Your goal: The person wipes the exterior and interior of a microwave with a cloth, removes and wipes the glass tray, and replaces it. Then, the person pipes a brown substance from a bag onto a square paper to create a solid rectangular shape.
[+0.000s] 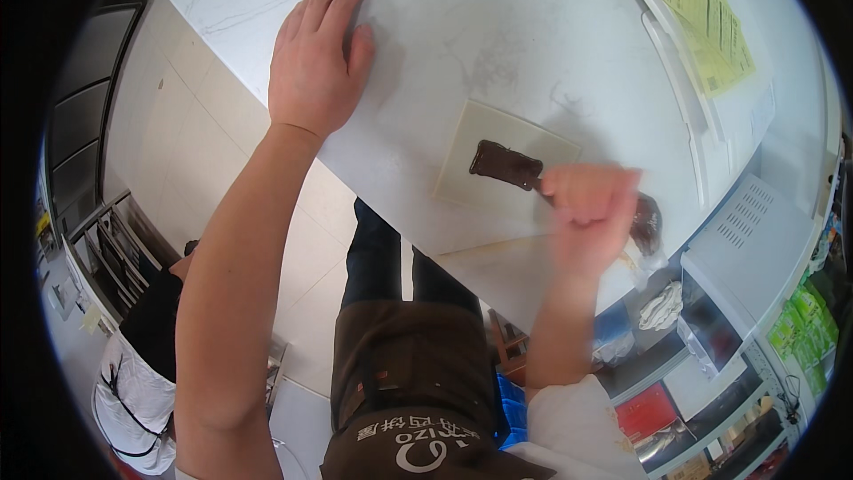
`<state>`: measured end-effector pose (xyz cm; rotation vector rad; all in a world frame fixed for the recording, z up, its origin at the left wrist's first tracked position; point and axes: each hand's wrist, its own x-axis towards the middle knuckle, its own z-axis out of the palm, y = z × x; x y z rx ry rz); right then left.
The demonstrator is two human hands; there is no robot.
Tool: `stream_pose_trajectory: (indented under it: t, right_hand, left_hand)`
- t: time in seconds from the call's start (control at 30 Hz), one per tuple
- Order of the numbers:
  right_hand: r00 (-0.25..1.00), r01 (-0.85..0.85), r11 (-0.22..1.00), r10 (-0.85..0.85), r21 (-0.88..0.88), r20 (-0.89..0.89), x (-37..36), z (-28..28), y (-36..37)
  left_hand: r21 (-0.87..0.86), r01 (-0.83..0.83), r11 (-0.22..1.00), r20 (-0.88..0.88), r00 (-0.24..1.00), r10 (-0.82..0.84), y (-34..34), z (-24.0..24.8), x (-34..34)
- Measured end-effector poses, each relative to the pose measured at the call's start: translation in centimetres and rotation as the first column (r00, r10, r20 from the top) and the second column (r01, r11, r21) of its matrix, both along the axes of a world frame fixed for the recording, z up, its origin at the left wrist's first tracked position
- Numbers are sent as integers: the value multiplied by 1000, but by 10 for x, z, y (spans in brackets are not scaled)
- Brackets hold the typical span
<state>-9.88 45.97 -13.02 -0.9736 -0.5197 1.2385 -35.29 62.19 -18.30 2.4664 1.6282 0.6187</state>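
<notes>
My left hand (317, 62) lies on the white marbled tabletop (462, 27) near its left edge, fingers stretched out and holding nothing. My right hand (591, 200), smeared by motion, is closed round a clear piping bag (648, 224) of dark brown filling. The bag bulges out on the right side of the fist, and its narrow end points left. Just left of that end, a glossy, roughly rectangular dark brown patch (505, 165), which looks like chocolate, lies on a thin cream square sheet (458, 169). The fist hides part of the bag and the sheet's right side.
A yellow printed paper (704, 18) lies on a white surface at the far right. A grey vented appliance (751, 222) stands beside the table, above shelves with a red box (646, 411). Green packages (804, 329) sit at the right; a white bag (133, 400) is at lower left.
</notes>
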Motion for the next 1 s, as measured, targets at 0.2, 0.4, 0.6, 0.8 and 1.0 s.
stream_pose_trajectory:
  t: [0.2,0.4,0.6,0.8,1.0]
  right_hand:
    - [989,-138,990,137,2,45,-30,-10,7]
    - [991,-136,991,136,3,13,-35,-14,8]
    - [985,-132,991,135,-36,104,-34,-12,5]
    - [987,-116,993,119,-34,109,-27,-13,-1]
    - [999,0,1000,0,-10,46,-13,-11,-8]
  left_hand:
    - [-40,0,999,-10,1000,0,0,0,0]
    - [-42,-4,999,-8,1000,4,-1,0,-1]
    - [-30,-4,1000,-9,1000,4,-1,-1,0]
    - [-12,5,1000,9,1000,-5,0,-2,0]
    - [1,7,1000,11,1000,-7,1,-4,0]
